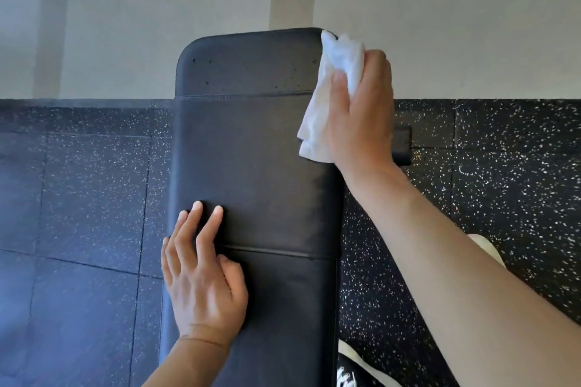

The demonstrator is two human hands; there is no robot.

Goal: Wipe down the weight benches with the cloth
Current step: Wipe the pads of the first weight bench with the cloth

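Black padded vinyl: the weight bench [251, 148] runs lengthwise away from the camera, its far end rounded and set close to a pale wall [157, 9]. Two stitched seams cross the pad, one near the far end, one nearer the camera. Right hand [361, 113] at the bench's far right edge, near the far right corner; fingers wrapped over a crumpled white cloth [330, 85], thumb laid across it, pressing it against the side edge of the pad. Cloth bunches above the hand at the corner and hangs loose below the thumb onto the pad's right margin. Left hand [201, 273] on the near left edge of the pad, palm down, fingers straight and slightly spread, fingertips flat on the vinyl just past the nearer seam; it holds nothing. Floor [471, 214] is dark rubber tile with white flecks, joints visible. A black bench foot [402, 144] shows behind the right hand. Black shoe with white laces and sole [355, 367] beside the bench's near right edge.
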